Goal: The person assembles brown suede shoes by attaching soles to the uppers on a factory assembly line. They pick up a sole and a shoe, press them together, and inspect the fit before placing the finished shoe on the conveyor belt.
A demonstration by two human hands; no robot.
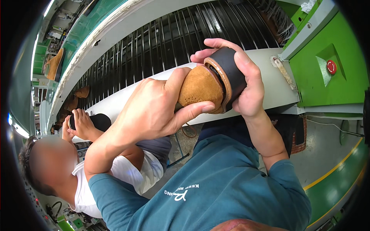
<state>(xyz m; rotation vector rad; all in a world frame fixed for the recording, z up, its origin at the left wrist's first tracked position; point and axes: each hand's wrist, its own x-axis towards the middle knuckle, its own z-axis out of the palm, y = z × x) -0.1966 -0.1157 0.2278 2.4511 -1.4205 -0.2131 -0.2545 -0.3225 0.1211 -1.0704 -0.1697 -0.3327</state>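
Observation:
A tan suede shoe [200, 87] with a black sole [233, 69] is held up in front of me, over the edge of a black slatted conveyor belt [162, 42]. My left hand [154, 107] wraps around the suede upper, thumb under the toe. My right hand [246, 84] clasps the black sole from the right, fingers curled over its top. Both hands grip the same shoe.
A co-worker in a white shirt [127, 173] sits at my left, with a hand [83, 125] on a dark shoe [98, 121]. More tan shoes [77, 98] ride the belt farther along. A green machine housing [339, 50] with a red button [331, 67] stands at right.

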